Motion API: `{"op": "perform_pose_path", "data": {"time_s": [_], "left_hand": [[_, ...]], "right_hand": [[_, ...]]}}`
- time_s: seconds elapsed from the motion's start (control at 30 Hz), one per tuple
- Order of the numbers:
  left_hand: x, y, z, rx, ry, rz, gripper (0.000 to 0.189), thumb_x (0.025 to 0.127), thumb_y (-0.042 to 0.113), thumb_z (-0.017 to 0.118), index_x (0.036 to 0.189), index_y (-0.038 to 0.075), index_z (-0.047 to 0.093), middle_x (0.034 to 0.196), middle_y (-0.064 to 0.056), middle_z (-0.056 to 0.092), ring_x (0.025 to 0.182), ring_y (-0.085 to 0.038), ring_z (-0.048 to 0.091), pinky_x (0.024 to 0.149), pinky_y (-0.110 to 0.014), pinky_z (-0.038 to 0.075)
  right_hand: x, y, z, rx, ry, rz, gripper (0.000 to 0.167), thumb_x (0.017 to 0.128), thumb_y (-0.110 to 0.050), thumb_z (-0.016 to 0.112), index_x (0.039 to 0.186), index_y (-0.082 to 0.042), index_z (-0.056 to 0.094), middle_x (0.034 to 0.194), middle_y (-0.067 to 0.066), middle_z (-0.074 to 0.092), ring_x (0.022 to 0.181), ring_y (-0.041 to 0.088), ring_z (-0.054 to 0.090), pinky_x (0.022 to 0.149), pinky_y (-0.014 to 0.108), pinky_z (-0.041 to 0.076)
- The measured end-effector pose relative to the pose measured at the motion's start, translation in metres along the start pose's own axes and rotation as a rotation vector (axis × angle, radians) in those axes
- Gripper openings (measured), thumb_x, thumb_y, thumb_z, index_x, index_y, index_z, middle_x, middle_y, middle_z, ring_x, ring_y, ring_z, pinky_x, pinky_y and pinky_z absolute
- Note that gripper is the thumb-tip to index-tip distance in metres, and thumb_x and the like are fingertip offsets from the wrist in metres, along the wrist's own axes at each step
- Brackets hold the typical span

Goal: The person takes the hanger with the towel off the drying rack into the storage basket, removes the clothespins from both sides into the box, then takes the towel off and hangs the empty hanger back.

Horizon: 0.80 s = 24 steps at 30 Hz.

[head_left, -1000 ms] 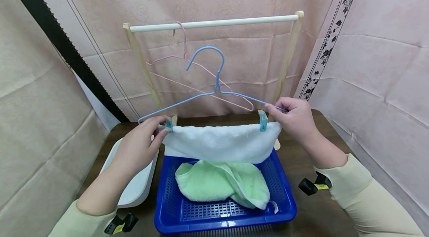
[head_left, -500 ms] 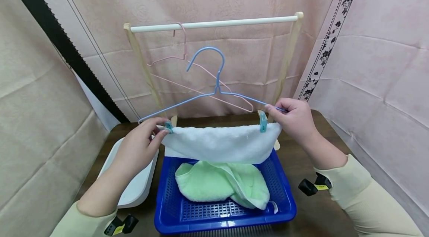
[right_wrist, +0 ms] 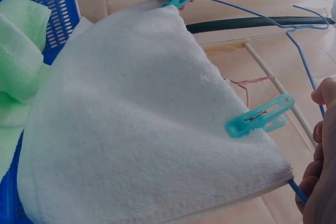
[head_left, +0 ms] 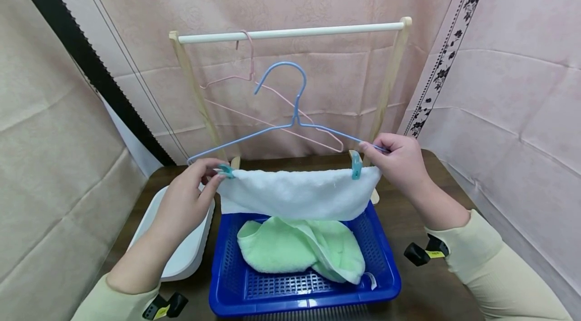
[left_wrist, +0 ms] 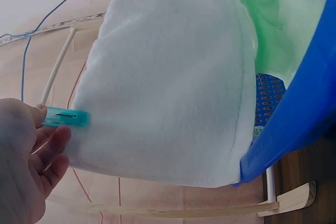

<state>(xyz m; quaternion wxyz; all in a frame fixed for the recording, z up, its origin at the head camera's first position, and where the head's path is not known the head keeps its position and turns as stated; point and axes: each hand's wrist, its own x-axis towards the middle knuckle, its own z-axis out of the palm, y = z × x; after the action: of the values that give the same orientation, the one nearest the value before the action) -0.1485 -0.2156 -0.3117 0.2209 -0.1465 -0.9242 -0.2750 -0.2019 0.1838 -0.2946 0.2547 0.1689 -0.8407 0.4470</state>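
A blue hanger [head_left: 296, 109] is held up above the basket, a white towel [head_left: 299, 192] folded over its bottom bar. My right hand [head_left: 397, 159] grips the hanger's right end between thumb and curled fingers. At the towel's upper left corner, my left hand [head_left: 188, 195] pinches a teal clothespin [left_wrist: 65, 117] that bites the towel's edge. A second teal clothespin [right_wrist: 257, 118] is clipped on the towel near the right corner, with no fingers on it. Below the towel, a crumpled green towel [head_left: 299, 248] lies in a blue basket [head_left: 304, 306].
Behind stands a drying rack with a white rod [head_left: 317, 32], from which a pink hanger [head_left: 252, 61] hangs. A white tray [head_left: 186, 258] rests on the dark wooden table [head_left: 422, 290] left of the basket, partly behind my left forearm. Cloth curtains [head_left: 517, 84] enclose the sides and back.
The left clothespin has tipped over from upright to leaning left in my left hand's pinch. My right hand and the hanger have hardly moved.
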Motion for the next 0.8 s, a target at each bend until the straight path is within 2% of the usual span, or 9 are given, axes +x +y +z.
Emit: {"op": "perform_pose_path", "data": {"time_s": [0.27,0.63,0.8], "left_hand": [[-0.0012,-0.0014,0.0019,-0.037,0.020,-0.029,0.024,0.102,0.025,0.057,0.123,0.014,0.059,0.104,-0.003,0.066,0.096,-0.022,0.060,0.073,-0.041,0.051],[-0.0003,-0.0040,0.0033,-0.078,0.072,-0.013,0.022,0.101,0.021,0.059,0.121,0.012,0.060,0.106,-0.004,0.068,0.096,-0.022,0.063,0.073,-0.045,0.054],[0.0000,-0.0065,0.0042,-0.107,0.076,-0.022,0.021,0.102,0.022,0.057,0.121,0.012,0.060,0.110,-0.002,0.068,0.095,-0.019,0.063,0.074,-0.042,0.053]], "right_hand": [[-0.0003,0.0005,0.0000,-0.002,-0.003,-0.009,0.034,0.089,-0.020,0.076,0.061,-0.008,0.061,0.054,-0.001,0.044,0.051,0.015,0.040,0.042,0.024,0.032],[0.0004,0.0025,0.0018,0.018,0.011,-0.026,0.033,0.087,-0.015,0.077,0.059,-0.009,0.061,0.053,-0.005,0.042,0.049,0.012,0.038,0.042,0.024,0.029],[0.0007,0.0033,0.0029,0.013,0.017,-0.036,0.033,0.086,-0.014,0.078,0.058,-0.009,0.060,0.052,-0.005,0.042,0.049,0.011,0.037,0.042,0.024,0.029]]}}
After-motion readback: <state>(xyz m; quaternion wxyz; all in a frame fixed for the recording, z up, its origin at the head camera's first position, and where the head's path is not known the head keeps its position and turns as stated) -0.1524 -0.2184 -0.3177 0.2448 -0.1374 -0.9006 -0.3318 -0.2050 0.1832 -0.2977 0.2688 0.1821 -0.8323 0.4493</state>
